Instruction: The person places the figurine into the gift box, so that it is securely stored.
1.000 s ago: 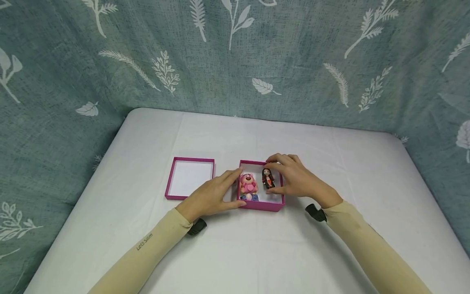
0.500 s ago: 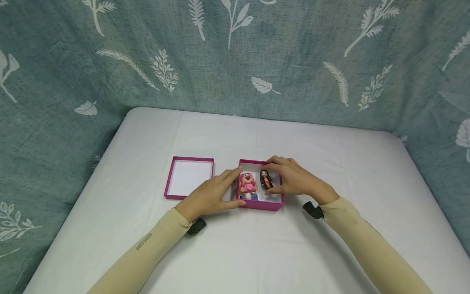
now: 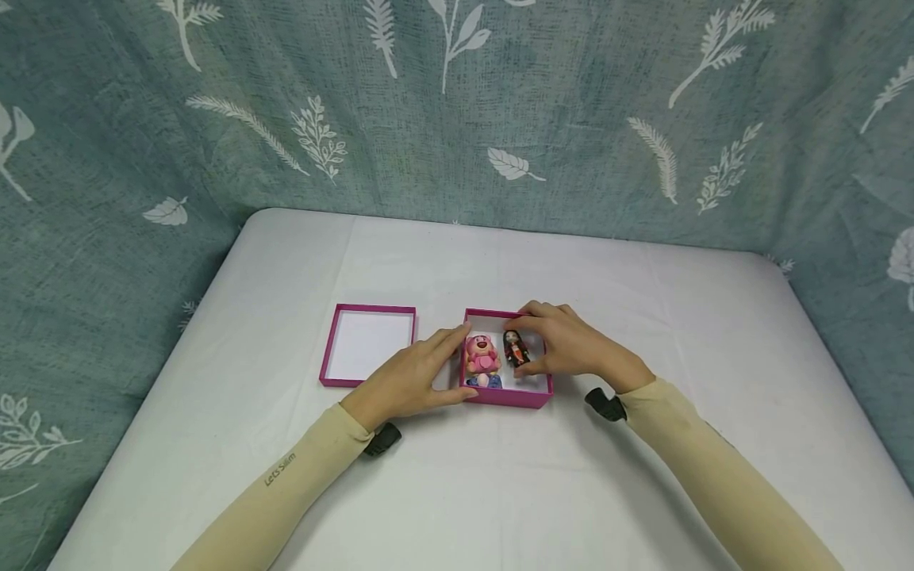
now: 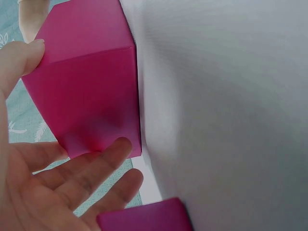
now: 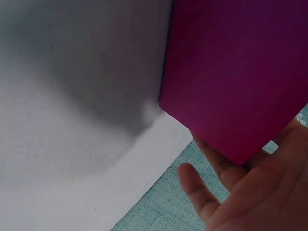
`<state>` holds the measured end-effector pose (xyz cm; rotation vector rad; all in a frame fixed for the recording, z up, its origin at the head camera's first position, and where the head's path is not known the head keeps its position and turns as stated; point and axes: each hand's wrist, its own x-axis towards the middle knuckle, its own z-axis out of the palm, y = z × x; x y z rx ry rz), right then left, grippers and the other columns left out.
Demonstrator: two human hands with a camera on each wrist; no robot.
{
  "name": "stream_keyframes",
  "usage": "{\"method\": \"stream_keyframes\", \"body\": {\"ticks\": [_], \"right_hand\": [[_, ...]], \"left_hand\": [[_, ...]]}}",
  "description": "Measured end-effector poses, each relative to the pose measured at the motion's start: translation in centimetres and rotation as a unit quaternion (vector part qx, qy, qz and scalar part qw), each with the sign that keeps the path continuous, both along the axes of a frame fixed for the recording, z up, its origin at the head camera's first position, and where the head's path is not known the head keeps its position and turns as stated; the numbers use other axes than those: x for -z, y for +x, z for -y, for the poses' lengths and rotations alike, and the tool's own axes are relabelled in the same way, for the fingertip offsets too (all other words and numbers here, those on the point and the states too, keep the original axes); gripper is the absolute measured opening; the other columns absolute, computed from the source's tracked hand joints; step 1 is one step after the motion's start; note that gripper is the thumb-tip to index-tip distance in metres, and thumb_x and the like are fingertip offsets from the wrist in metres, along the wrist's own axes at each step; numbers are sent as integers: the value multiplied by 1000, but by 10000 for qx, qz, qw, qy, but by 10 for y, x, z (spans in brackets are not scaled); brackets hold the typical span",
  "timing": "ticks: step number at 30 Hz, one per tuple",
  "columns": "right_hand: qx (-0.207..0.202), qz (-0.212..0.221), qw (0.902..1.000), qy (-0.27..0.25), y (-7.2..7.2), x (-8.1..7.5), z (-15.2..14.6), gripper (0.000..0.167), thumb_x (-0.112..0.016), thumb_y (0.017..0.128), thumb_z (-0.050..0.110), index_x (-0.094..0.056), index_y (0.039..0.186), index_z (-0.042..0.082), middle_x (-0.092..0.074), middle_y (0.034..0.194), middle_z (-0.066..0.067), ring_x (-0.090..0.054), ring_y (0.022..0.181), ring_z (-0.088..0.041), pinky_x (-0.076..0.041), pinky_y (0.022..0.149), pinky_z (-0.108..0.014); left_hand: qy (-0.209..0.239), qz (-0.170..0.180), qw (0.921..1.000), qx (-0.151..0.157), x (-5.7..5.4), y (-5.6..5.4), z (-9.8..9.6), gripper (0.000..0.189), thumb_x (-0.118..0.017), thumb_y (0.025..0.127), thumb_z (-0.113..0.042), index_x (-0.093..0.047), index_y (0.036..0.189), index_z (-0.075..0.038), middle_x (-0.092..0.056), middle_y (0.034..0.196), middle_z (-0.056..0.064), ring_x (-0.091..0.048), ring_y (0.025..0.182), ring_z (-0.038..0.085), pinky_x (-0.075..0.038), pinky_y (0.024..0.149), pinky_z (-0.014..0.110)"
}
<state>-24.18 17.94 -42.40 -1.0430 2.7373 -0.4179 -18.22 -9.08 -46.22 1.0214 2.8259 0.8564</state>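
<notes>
In the head view, a magenta box point(image 3: 508, 400) with a white inside stands without its lid. My left hand point(image 3: 408, 377) holds it at its left side, with the thumb at the near corner; the left wrist view shows the box's outer wall point(image 4: 91, 96) between thumb and spread fingers. Inside, at the left, lies a pink bear figurine point(image 3: 482, 355) above a partly hidden blue-and-white item point(image 3: 484, 381). My right hand point(image 3: 571, 339) reaches over the right wall and holds a small dark-haired doll figurine point(image 3: 516, 349) between thumb and index finger. The right wrist view hides the doll behind the box wall.
The magenta-rimmed lid point(image 3: 328, 349) lies with its white inside up, left of the box and partly behind my left hand. A white cloth point(image 3: 443, 492) covers the table. Green leaf-print curtain point(image 3: 428, 143) hangs behind and at the sides.
My right hand has shifted slightly left with the doll figurine, which now lies nearer the pink bear and tilts a little more. The left hand and the box have hardly moved.
</notes>
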Motion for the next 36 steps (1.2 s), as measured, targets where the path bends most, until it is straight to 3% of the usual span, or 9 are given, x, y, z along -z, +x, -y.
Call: {"method": "stream_keyframes", "body": {"ticks": [26,36], "right_hand": [[347,288,9981,413,0,-3,11,70,-90,64,42,-67,127,22,-55,126,-11,-57,113,-29,-40,92,-50],[259,285,9967,710,0,-6,13,71,-89,66,41,-65,130,23,-53,130,-15,-56,114,-33,-42,91,-53]], "left_hand": [[-59,-127,9999,47,-1,0,1,94,-68,86,-54,-24,156,-9,-47,148,10,-62,113,26,-52,99,39],[-93,-115,9999,30,0,0,1,94,-67,87,-56,-23,156,-9,-47,148,10,-62,113,26,-52,99,40]]}}
